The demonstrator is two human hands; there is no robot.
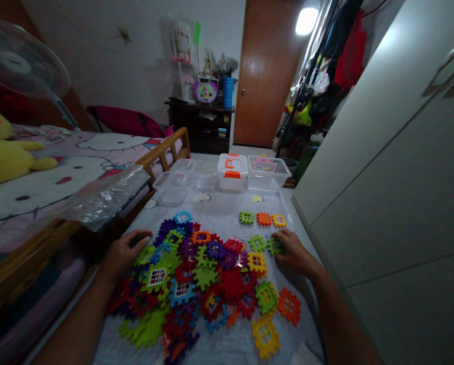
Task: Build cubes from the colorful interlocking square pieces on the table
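Observation:
A heap of colourful plastic interlocking blocks [206, 276], notched along their edges and many with window patterns, spreads over the cloth in front of me. My left hand [126, 251] rests at the heap's left edge, thumb and index finger apart, with nothing visible between them; its other fingers are partly hidden. On the right, my right hand [293, 251] grips a green block [274, 246] lying on the cloth, beside another light green block [256, 243]. Behind these, a green block [246, 218], an orange block [264, 219] and a yellow block [279, 220] lie in a row.
Clear plastic boxes [270, 175] and a lidded box with orange latches [232, 180] stand at the table's far end. A wooden bed rail [164, 152] borders the left side; a pale cabinet [382, 177] stands to the right.

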